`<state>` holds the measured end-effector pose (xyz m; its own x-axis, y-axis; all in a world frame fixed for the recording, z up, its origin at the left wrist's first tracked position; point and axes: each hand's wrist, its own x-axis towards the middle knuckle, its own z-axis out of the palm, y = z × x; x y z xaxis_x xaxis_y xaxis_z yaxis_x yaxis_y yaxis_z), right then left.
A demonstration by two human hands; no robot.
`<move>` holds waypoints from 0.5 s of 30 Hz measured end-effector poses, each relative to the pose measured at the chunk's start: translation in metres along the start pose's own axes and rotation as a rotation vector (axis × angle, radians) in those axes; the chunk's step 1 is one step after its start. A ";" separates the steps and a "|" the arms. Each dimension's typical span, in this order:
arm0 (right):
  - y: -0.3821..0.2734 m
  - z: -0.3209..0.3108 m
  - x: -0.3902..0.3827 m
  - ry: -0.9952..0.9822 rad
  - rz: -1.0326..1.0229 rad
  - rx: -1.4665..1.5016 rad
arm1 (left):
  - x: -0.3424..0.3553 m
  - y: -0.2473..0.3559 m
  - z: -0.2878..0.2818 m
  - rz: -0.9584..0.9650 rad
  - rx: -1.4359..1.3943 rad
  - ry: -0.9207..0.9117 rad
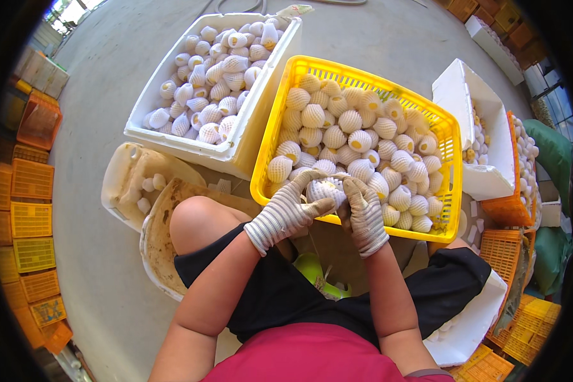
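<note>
Both of my hands, in striped cloth gloves, are closed around one round item in white foam netting point(325, 191) above the near edge of a yellow plastic basket point(451, 165). My left hand point(290, 210) grips it from the left, and my right hand point(363, 216) from the right. The basket is piled with similar netted items point(350, 121), some showing yellowish tops. Behind and to the left stands a white foam box point(248, 159), heaped with more of them in looser netting.
Beige plastic containers point(118, 178) sit left of my knee, and a green plastic object point(312, 267) lies between my legs. At right are white foam boxes point(452, 95), an orange crate point(503, 213) and green sacks point(547, 146). Stacked orange and yellow crates point(32, 216) line the left.
</note>
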<state>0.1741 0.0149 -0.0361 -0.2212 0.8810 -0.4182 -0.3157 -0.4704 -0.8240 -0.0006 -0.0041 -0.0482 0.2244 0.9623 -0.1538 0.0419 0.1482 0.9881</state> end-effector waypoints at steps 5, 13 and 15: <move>-0.016 0.006 -0.015 -0.163 -0.096 -0.061 | -0.006 0.020 -0.004 -0.390 -0.480 0.045; -0.015 0.011 -0.016 -0.293 -0.083 -0.286 | -0.011 0.020 -0.010 -0.333 -0.664 0.085; -0.012 0.005 -0.010 -0.283 -0.037 -0.099 | -0.022 0.034 -0.032 -0.270 -0.632 0.152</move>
<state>0.1757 0.0113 -0.0205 -0.4644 0.8417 -0.2755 -0.2397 -0.4189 -0.8758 -0.0349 -0.0135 -0.0109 0.1454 0.8874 -0.4375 -0.5069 0.4466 0.7373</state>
